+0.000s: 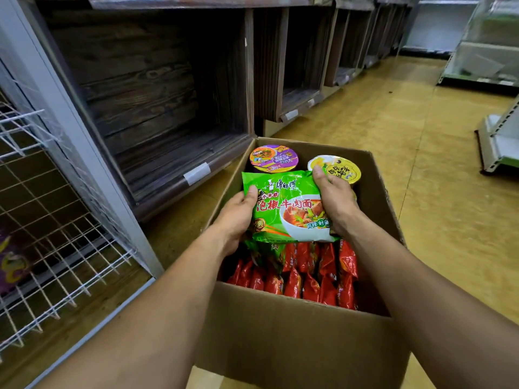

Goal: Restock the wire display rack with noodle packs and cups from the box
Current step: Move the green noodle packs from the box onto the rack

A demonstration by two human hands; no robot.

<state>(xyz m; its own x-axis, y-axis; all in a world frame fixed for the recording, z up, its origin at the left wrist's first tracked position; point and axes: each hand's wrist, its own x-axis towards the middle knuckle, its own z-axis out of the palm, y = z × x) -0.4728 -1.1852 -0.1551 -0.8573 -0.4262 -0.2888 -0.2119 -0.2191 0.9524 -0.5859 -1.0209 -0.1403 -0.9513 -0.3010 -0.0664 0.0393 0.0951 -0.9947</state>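
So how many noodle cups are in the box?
2: purple cup far left in the box, yellow cup far right. The green pack may hide more.

Bright, even light, a sheen on the floor (407, 127) beyond the hands (237, 217), dark wooden bins (146, 88) to their left, edges bowed and soft.

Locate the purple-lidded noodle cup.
Head view: the purple-lidded cup stands in the far-left corner of the cardboard box, left of the yellow-lidded cup, just behind the green noodle pack gripped by the left hand and right hand.
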